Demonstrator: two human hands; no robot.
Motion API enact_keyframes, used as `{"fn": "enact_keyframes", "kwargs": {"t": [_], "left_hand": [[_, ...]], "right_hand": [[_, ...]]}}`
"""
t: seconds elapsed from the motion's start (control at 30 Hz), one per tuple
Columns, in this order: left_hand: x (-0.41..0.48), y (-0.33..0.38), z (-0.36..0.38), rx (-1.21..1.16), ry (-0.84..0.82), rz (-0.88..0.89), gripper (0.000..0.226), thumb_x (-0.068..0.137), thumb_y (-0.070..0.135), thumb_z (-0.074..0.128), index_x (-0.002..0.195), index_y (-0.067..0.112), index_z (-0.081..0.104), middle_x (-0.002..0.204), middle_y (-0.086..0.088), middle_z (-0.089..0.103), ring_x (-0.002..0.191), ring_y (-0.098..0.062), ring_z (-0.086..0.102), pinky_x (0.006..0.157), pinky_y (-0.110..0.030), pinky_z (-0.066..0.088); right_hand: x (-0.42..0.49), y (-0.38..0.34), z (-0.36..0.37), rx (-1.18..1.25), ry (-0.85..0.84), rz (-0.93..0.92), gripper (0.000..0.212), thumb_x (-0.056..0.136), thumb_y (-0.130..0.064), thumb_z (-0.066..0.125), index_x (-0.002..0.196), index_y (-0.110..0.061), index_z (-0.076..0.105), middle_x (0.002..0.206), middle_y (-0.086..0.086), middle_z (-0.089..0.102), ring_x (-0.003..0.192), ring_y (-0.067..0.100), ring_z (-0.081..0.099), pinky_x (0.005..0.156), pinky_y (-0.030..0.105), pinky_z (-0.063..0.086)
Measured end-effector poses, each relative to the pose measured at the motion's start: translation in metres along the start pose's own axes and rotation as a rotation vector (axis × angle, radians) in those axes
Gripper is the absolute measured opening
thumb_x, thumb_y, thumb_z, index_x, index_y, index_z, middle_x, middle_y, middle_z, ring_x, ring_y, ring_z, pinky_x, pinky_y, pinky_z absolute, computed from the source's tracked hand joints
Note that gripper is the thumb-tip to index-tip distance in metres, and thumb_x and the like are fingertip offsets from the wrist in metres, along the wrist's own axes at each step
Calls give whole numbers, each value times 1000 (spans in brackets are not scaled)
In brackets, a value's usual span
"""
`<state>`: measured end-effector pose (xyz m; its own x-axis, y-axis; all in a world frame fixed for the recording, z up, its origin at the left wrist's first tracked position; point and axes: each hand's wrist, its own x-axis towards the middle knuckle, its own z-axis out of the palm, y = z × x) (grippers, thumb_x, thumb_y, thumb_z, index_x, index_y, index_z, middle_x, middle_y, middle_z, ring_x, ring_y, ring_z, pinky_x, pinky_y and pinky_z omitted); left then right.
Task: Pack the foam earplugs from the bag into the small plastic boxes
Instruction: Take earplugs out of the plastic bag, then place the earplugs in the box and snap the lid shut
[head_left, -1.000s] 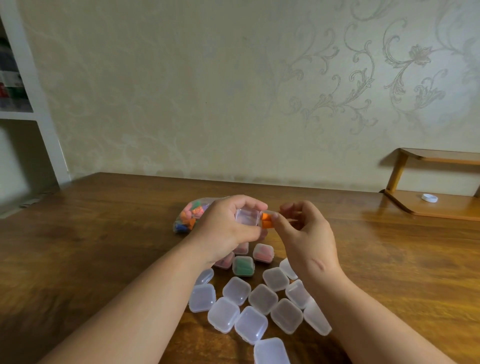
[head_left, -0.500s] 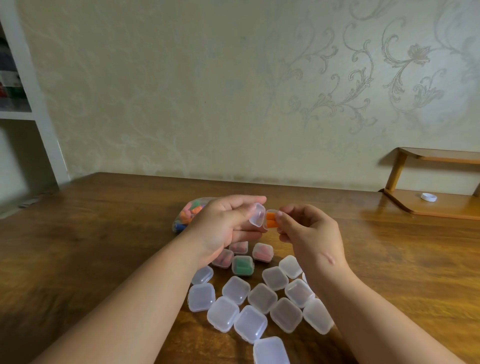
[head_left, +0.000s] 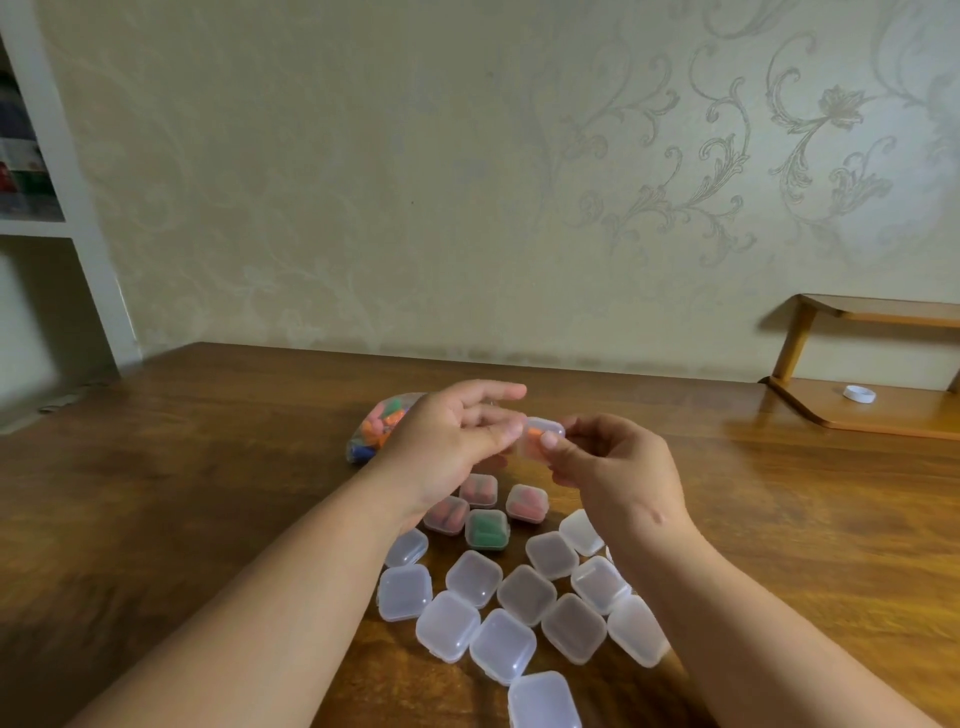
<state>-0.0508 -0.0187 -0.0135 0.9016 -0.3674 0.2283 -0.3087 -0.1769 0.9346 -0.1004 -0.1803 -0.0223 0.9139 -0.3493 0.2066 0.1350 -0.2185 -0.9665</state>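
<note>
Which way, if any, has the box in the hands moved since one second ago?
Yes, rightward: the held box was in line with the green filled box, now with the red filled box right of it.

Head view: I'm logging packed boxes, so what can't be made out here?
All in the head view:
Held box: fingers of the right hand and left hand cover it, so the earplug count and lid latch are unclear.
Left grip: the thumb is hidden behind the hand.
Bag: mostly behind the left hand.
Empty boxes: some lie under the right forearm, and one is cut by the bottom edge.
</note>
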Motion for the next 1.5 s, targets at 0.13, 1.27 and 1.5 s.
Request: {"fn": "enact_keyframes", "kwargs": {"t": [0.13,1.27,1.5], "left_hand": [[6,-1,-7,-58,127,-11,23,97,12,60,107,30,71,105,1,74,96,-16,69,77,-31,57],[20,-23,-42,529,459,-97,40,94,-8,50,119,18,66,117,0,64,107,-17,61,86,-31,56],[22,-26,-52,697,466,-128,35,92,-3,56,113,22,68,114,4,61,103,-16,60,84,-34,58]], "right_hand": [[6,-3,-6,70,87,-24,12,80,-22,78,86,-23,67,80,-2,73,72,15,70,68,28,53],[50,10,14,-686,-213,156,19,86,-38,69,97,-22,70,82,-5,67,73,10,62,59,24,51],[52,-5,44,-717,-264,-143,28,97,-12,53,118,-20,69,112,-1,70,88,9,60,70,17,47]]}}
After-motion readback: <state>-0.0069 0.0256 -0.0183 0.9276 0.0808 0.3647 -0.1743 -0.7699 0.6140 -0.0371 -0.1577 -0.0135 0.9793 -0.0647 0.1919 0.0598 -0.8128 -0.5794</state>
